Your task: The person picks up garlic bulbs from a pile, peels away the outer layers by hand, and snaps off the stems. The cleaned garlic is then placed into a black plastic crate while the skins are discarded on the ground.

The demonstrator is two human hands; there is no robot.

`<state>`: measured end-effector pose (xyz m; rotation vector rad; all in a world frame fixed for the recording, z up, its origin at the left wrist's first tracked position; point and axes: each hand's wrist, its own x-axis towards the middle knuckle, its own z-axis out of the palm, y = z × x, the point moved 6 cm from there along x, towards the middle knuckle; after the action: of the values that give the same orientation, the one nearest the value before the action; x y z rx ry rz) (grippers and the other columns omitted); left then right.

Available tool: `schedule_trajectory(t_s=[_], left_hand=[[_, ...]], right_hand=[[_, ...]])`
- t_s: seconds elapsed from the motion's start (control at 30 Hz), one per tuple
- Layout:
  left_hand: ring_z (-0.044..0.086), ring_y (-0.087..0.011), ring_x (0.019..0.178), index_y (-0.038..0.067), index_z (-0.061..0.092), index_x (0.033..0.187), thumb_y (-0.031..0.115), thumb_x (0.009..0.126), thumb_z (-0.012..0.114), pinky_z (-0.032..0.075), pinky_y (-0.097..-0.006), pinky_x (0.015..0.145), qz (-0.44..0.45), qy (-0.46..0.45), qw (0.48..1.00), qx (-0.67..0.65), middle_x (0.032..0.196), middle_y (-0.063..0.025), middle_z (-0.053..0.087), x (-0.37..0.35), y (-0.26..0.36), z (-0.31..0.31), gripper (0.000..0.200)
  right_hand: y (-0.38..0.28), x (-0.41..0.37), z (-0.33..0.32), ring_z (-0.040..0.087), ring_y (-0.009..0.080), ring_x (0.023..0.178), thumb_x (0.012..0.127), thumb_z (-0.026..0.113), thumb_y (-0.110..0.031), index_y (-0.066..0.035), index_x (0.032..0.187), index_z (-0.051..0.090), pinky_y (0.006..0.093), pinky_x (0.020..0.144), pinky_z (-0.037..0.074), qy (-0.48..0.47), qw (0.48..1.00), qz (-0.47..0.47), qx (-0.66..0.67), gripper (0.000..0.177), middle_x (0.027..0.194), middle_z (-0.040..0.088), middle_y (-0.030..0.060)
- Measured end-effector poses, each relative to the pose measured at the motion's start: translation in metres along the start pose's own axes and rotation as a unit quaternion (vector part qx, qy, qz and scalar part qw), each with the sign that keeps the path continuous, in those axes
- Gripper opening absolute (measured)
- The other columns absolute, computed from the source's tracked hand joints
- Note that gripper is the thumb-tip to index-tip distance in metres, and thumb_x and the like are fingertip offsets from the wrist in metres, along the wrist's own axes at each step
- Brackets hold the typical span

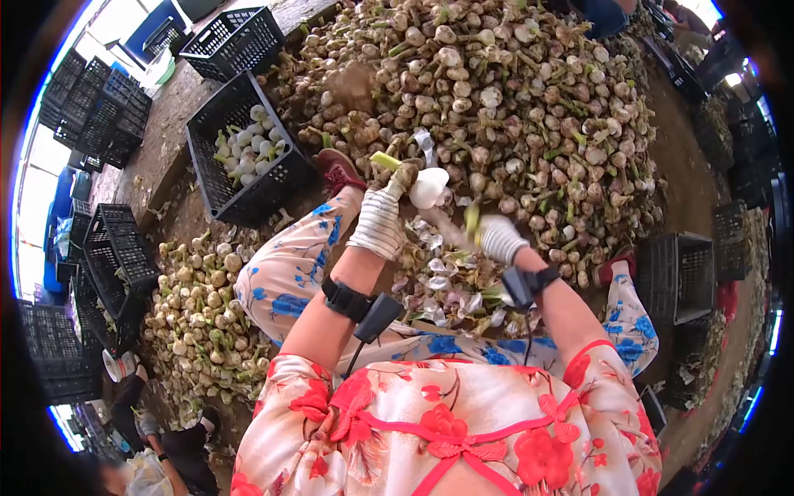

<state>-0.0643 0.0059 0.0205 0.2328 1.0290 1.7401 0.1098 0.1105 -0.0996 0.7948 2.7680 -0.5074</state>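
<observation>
My left hand point(387, 207), in a striped white glove with soiled fingers, is closed on a garlic bulb point(428, 188). The bulb's skin is clean and white, and its cut green stem point(385, 160) sticks out on the other side of the fingers. My right hand point(499, 238), gloved too, is closed and blurred by motion. From it a yellow-handled knife point(472, 221) shows, its blade a pale smear toward the bulb. Below both hands, peeled garlic skins point(438, 273) litter the ground between my legs.
A big heap of unpeeled garlic point(513, 107) rises ahead. At the left stands a black crate point(217, 186) with clean white bulbs inside; a smaller garlic pile point(198, 306) lies by my left leg. Another black crate point(678, 277) is at the right. A person point(157, 463) sits lower left.
</observation>
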Motion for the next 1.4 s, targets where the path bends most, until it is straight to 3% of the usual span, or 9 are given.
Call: schedule_trajectory(t_s=[0.07, 0.17, 0.27, 0.63, 0.73, 0.97, 1.07, 1.3, 1.4], left_hand=[[0.059, -0.0216, 0.085, 0.007, 0.054, 0.102, 0.026, 0.084, 0.055, 0.054, -0.0332, 0.061, -0.052, -0.020, 0.981, -0.188, 0.099, -0.0092, 0.059, 0.008, -0.008, 0.001, 0.026], [0.058, -0.0220, 0.087, 0.011, 0.054, 0.103, 0.036, 0.088, 0.044, 0.054, -0.0390, 0.061, -0.133, -0.036, 0.963, -0.230, 0.099, -0.0060, 0.059, 0.015, -0.027, -0.008, 0.031], [0.059, -0.0218, 0.084, 0.011, 0.054, 0.103, 0.037, 0.088, 0.042, 0.053, -0.0388, 0.060, -0.147, -0.022, 0.963, -0.225, 0.098, -0.0063, 0.060, 0.010, -0.034, 0.000, 0.033], [0.058, -0.0229, 0.078, 0.007, 0.053, 0.083, 0.039, 0.082, 0.052, 0.051, -0.0372, 0.065, 0.176, 0.204, 0.914, -0.302, 0.084, -0.0073, 0.059, 0.037, 0.107, -0.105, 0.031], [0.052, -0.0197, 0.072, 0.014, 0.039, 0.059, 0.035, 0.083, 0.051, 0.046, -0.0325, 0.062, 0.140, 0.178, 0.941, -0.251, 0.076, -0.0048, 0.055, 0.055, 0.077, -0.117, 0.034], [0.054, -0.0220, 0.079, 0.012, 0.050, 0.091, 0.027, 0.081, 0.055, 0.046, -0.0368, 0.067, -0.141, 0.207, 0.959, -0.134, 0.093, -0.0076, 0.056, 0.068, -0.081, -0.103, 0.019], [0.053, -0.0252, 0.088, 0.014, 0.049, 0.101, 0.032, 0.081, 0.055, 0.046, -0.0421, 0.069, -0.230, 0.224, 0.945, -0.066, 0.102, -0.0089, 0.052, 0.066, -0.115, -0.107, 0.028], [0.055, -0.0216, 0.084, 0.014, 0.048, 0.112, 0.038, 0.081, 0.055, 0.050, -0.0393, 0.066, -0.258, 0.121, 0.958, 0.023, 0.101, -0.0063, 0.054, 0.070, -0.122, -0.069, 0.040], [0.055, -0.0156, 0.078, 0.007, 0.049, 0.111, 0.016, 0.080, 0.058, 0.047, -0.0270, 0.071, -0.148, 0.152, 0.977, 0.004, 0.094, -0.0056, 0.057, 0.069, -0.106, -0.056, 0.033]], right_hand=[[-0.022, -0.032, 0.014, 0.057, 0.0347, 0.089, 0.070, 0.057, -0.029, -0.004, 0.098, 0.059, 0.0376, 0.077, 0.045, -0.205, 0.973, -0.064, 0.078, 0.038, 0.093, 0.058, 0.0240], [-0.035, -0.035, -0.030, 0.054, 0.0327, 0.095, 0.069, 0.062, -0.025, -0.005, 0.121, 0.042, 0.0347, 0.082, 0.043, -0.056, 0.978, -0.045, 0.195, 0.059, 0.103, 0.056, 0.0223], [-0.059, -0.026, -0.069, 0.057, 0.0164, 0.082, 0.078, 0.060, -0.023, -0.002, 0.114, 0.049, 0.0274, 0.071, 0.045, 0.072, 0.797, -0.034, 0.598, 0.043, 0.089, 0.061, 0.0161], [0.003, 0.011, 0.013, 0.058, 0.0217, 0.075, 0.079, 0.058, -0.036, -0.003, 0.106, 0.056, 0.0308, 0.069, 0.046, -0.010, 0.899, 0.169, 0.404, 0.043, 0.087, 0.061, 0.0138], [0.033, 0.039, 0.023, 0.050, 0.0343, 0.104, 0.076, 0.058, -0.039, -0.005, 0.120, 0.045, 0.0384, 0.087, 0.041, 0.005, 0.921, 0.232, 0.314, 0.057, 0.110, 0.053, 0.0219], [0.050, 0.141, 0.106, 0.048, 0.0337, 0.106, 0.075, 0.058, -0.037, -0.015, 0.131, 0.029, 0.0414, 0.089, 0.039, -0.045, 0.924, 0.284, 0.253, 0.066, 0.122, 0.045, 0.0166], [0.054, 0.147, 0.152, 0.053, 0.0262, 0.087, 0.083, 0.053, -0.025, -0.006, 0.125, 0.035, 0.0346, 0.073, 0.048, 0.215, 0.292, 0.498, 0.787, 0.050, 0.105, 0.052, 0.0134], [-0.038, 0.071, 0.001, 0.053, 0.0177, 0.092, 0.076, 0.061, -0.005, -0.001, 0.111, 0.048, 0.0277, 0.081, 0.044, 0.118, 0.852, 0.065, 0.506, 0.037, 0.098, 0.056, 0.0087], [-0.028, 0.048, -0.023, 0.051, 0.0130, 0.092, 0.080, 0.061, -0.017, -0.001, 0.116, 0.045, 0.0250, 0.083, 0.042, 0.181, 0.643, 0.076, 0.740, 0.042, 0.103, 0.055, 0.0071]])
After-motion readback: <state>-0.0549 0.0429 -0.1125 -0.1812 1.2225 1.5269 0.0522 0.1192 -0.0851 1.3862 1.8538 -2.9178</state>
